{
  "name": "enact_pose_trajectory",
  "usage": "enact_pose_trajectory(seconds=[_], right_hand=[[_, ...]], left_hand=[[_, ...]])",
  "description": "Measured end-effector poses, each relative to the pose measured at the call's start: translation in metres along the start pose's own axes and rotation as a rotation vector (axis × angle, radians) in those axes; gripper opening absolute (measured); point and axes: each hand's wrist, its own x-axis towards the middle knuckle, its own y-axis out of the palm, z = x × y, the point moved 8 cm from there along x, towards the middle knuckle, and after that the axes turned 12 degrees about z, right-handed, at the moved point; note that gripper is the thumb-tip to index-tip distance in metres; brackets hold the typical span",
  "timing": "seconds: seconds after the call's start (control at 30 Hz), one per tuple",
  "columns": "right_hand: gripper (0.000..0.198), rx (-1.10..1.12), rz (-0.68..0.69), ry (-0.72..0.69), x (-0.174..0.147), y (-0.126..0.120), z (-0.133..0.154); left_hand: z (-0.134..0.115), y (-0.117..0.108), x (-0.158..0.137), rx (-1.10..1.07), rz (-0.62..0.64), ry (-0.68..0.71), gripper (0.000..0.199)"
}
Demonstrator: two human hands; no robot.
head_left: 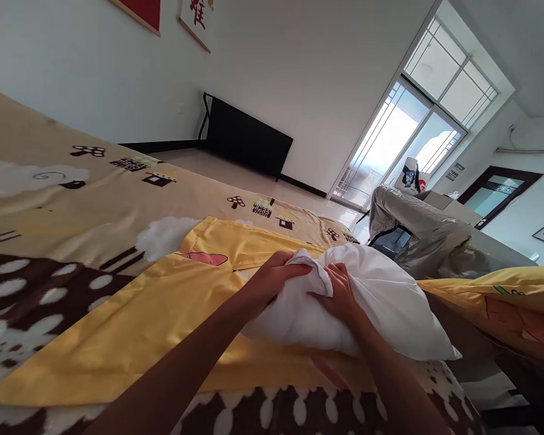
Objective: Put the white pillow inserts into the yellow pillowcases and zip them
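Observation:
A plump white pillow (390, 302) lies on the bed, partly over a flat yellow pillowcase (163, 320) with a pinkish printed figure. My left hand (278, 275) is closed on the pillow's gathered edge, its thumb pointing right. Close beside it, my right hand (340, 293) grips the bunched white cloth from the other side. A folded flap of the pillow's fabric stands up between both hands. The lower fingers of each hand are partly hidden by the cloth.
A patterned beige and brown blanket (95, 193) covers the bed. At the right is another yellow printed cushion (517, 302). Beyond stand a plastic-covered piece of furniture (426, 223) and a black folded panel (249, 136) against the wall, near glass doors (394, 133).

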Motion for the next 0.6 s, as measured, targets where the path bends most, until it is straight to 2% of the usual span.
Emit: enact_pose_trajectory(seconds=[0.1,0.17,0.2,0.27,0.3,0.33,0.37,0.4,0.47,0.53,0.6], right_hand=[[0.016,-0.114,-0.179,-0.111,-0.009,-0.02,0.006],[0.01,-0.178,-0.296,-0.15,-0.013,-0.04,0.002],[0.014,-0.209,-0.354,-0.154,-0.015,-0.054,-0.003],[0.032,-0.274,-0.462,-0.13,-0.017,-0.083,-0.018],[0.039,-0.311,-0.511,-0.105,-0.018,-0.098,-0.027],[0.043,-0.351,-0.55,-0.074,-0.018,-0.112,-0.036],[0.046,-0.392,-0.582,-0.037,-0.017,-0.125,-0.046],[0.048,-0.435,-0.608,0.0,-0.016,-0.136,-0.055],[0.05,-0.516,-0.645,0.059,-0.014,-0.152,-0.071],[0.051,-0.584,-0.651,0.096,-0.011,-0.157,-0.084],[0.05,-0.627,-0.626,0.1,-0.006,-0.151,-0.091]], left_hand=[[-0.012,0.007,-0.002,-0.003,0.12,0.069,0.026],[-0.03,0.002,-0.005,0.045,0.135,0.203,0.027],[-0.041,-0.006,-0.007,0.071,0.086,0.289,0.026],[-0.056,-0.03,-0.01,0.159,-0.106,0.428,0.022],[-0.057,-0.039,-0.01,0.236,-0.181,0.44,0.018],[-0.052,-0.043,-0.005,0.345,-0.201,0.403,0.015],[-0.041,-0.04,0.003,0.5,-0.145,0.32,0.013],[-0.023,-0.031,0.012,0.678,-0.023,0.212,0.015],[0.027,-0.004,0.022,1.004,0.3,0.016,0.027],[0.073,0.02,0.021,1.14,0.519,-0.077,0.04],[0.107,0.039,0.015,1.185,0.644,-0.147,0.052]])
